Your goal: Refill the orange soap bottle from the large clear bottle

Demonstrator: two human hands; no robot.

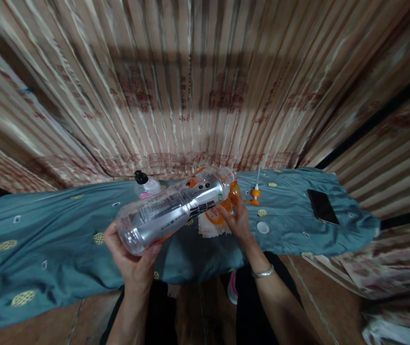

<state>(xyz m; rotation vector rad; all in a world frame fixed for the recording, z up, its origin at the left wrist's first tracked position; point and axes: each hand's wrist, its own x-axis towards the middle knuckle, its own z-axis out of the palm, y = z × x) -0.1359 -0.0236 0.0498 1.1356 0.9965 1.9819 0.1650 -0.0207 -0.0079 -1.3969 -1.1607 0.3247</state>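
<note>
With the left hand [131, 263] cupping the base of the clear bottle [179, 206], aslant above the cover [287, 206], and the right hand [240, 220] grasping the orange bottle [233, 195] at its neck end, both are best held steady, too lightly to dent.

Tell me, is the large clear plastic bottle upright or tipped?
Tipped: the clear plastic bottle slants sideways, its base end in the left hand, its neck at the orange bottle in the right hand.
</note>
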